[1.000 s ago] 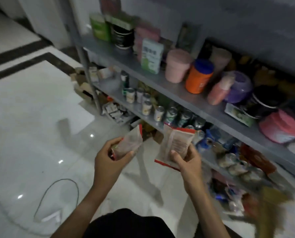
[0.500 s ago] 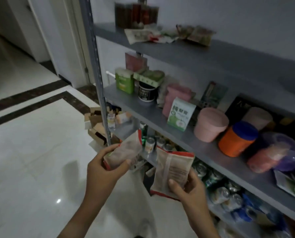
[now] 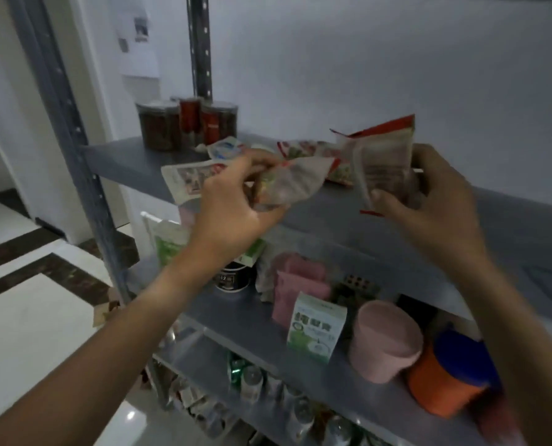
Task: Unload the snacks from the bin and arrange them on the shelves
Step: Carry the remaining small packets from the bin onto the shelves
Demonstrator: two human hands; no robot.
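Grey top shelf (image 3: 129,162), white wall; left hand (image 3: 232,207) grips packet (image 3: 294,183) lying sideways, right hand (image 3: 429,201) grips pouch (image 3: 382,159) upright.

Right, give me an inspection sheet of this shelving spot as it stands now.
Surface: grey top shelf, with bare patches at its front left and right.
Job's things: one snack packet in the left hand, another red-edged packet in the right hand, both raised at top-shelf height; loose packets already lie on that shelf.
Clutter: dark jars at the shelf's back left; pink tub, orange canister and green-white box on the shelf below; cans lower still.
Grippers: both hands grip packets.
Cables: nothing seen.
Surroundings: white wall, tiled floor, papers pinned on the wall.
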